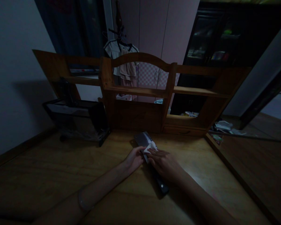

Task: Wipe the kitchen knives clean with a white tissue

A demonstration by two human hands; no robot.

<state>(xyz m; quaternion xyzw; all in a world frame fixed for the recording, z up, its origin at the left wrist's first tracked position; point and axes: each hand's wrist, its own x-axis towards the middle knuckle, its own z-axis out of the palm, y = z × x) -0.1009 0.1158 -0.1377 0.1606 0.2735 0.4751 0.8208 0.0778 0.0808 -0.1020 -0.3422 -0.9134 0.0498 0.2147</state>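
On the left of the frame, a dark-framed box (77, 124) is parked on the wooden desk (103, 187), well apart from the action. Now to the centre, where the left hand (134, 158) is seen with its fingertips closed on the near side of a cleaver (140, 139). Which edge is the sharp one cannot be told in this dim light, and there lies the danger: should the cutting edge be on that side, a fingertip could be nicked by any slip of the blade. The cleaver itself is laid slantwise at mid-frame, its black handle (163, 188) pointed lower right and gripped by nobody, so a twist under uneven pressure could go unchecked. Just right of centre, a white cloth (151, 146) is clamped by the fingers of the right hand (165, 163) against the blade. It looks thin and bunched; if it were bunched further or snagged, bare fingers could be run onto the steel.
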